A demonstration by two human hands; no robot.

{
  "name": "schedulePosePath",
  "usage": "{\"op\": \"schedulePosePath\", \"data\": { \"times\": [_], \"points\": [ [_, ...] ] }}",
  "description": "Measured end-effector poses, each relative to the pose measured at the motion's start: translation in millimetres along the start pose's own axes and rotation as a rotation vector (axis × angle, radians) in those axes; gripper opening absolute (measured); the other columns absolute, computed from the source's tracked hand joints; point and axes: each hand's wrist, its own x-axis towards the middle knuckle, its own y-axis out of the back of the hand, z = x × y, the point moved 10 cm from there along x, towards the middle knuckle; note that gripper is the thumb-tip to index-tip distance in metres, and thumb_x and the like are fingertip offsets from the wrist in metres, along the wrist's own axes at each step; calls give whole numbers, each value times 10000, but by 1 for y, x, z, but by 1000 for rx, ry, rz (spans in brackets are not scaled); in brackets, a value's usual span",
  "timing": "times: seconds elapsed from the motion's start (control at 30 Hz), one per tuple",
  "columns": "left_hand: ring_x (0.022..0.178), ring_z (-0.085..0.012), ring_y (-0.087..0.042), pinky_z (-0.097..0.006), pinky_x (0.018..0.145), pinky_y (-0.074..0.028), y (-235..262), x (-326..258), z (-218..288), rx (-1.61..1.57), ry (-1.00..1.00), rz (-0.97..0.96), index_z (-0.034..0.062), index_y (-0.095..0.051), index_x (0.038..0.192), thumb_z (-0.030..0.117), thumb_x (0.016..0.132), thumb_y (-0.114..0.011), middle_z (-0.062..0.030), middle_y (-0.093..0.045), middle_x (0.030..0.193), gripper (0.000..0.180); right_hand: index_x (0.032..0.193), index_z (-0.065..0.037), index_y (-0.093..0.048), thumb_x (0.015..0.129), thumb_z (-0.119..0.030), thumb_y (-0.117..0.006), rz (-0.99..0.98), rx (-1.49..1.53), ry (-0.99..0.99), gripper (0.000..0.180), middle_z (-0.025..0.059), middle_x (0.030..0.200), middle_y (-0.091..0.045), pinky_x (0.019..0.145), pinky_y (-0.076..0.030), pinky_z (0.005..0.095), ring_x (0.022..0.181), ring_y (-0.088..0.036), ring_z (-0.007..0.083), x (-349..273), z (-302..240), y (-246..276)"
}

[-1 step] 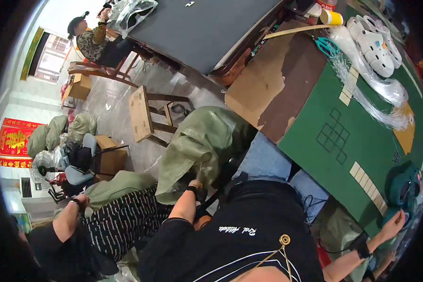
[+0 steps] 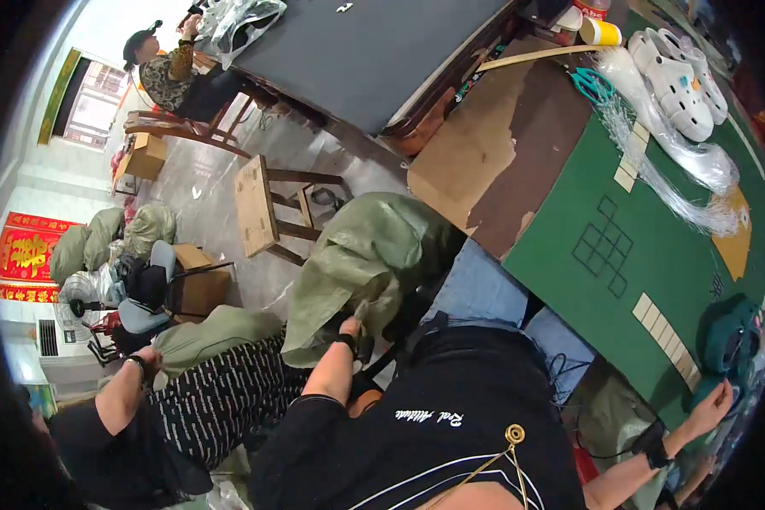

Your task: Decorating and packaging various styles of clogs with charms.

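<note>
My left hand (image 2: 351, 327) is at the mouth of a big pale-green woven sack (image 2: 382, 246), its fingers closed on a fold of the rim. What lies inside the sack is hidden. At the right edge of the green-topped table, my right hand (image 2: 711, 412) grips a dark green clog (image 2: 722, 336), with thumb and fingers at its near end. Part of that clog is lost in the dark rim of the picture. A row of cream strips (image 2: 665, 338) lies on the green board (image 2: 561, 229) just left of the clog.
White clogs (image 2: 680, 93), clear plastic strands (image 2: 654, 174) and teal scissors (image 2: 591, 85) lie at the table's far side. A wooden stool (image 2: 259, 204) stands beyond the sack. Close on my left, a co-worker's hand (image 2: 149, 357) rests at another sack (image 2: 217, 340). A seated person (image 2: 174, 72) is farther off.
My left hand has shifted slightly up at the sack's mouth, and a bit more of the pinched fold shows. My right hand and the clog look the same.
</note>
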Motion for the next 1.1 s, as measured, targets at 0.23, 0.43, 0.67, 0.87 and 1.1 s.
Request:
{"op": "schedulePosePath", "data": {
  "times": [0.23, 0.43, 0.67, 0.87, 1.1],
  "points": [
    [864, -262, -641, -391, 819, -517, -93, -52, 157, -484, 24, -121, 7, -665, 992, 156, 856, -516, -105, -685, 981, 250, 1151, 4, -636, 980, -180, -580, 0, 43, -39, 257, 110, 1103, -650, 889, -483, 303, 998, -619, 190, 4, -18, -4],
    [817, -253, -612, -365, 782, -485, -234, -142, 170, 639, -574, -609, 21, -621, 887, 146, 830, -526, -112, -643, 864, 167, 1160, -7, -645, 989, -232, -566, -28, -14, -54, 295, 116, 1124, -650, 891, -488, 312, 1002, -626, 194, 14, -33, -13],
    [781, -266, -582, -364, 729, -452, -193, -90, 114, 950, -401, -571, 5, -605, 888, 193, 833, -530, -147, -619, 842, 210, 1161, -12, -650, 986, -214, -576, -44, 27, -14, 277, 84, 1135, -659, 859, -496, 297, 975, -622, 178, 13, -40, -25],
    [840, -285, -669, -370, 758, -520, -138, -49, 159, 967, -647, -81, 29, -676, 977, 212, 816, -622, -150, -688, 942, 250, 1160, -16, -651, 978, -211, -589, -61, 59, -27, 273, 80, 1130, -663, 848, -494, 292, 975, -620, 168, 11, -43, -37],
    [1098, -362, -593, -440, 947, -468, -26, 78, 199, 624, -876, 282, 26, -580, 1199, 356, 615, -819, -210, -634, 1162, 712, 1149, -11, -633, 964, -141, -592, -80, 75, -36, 230, 84, 1145, -634, 881, -477, 285, 1018, -594, 172, 3, -44, -32]
  ]
}}
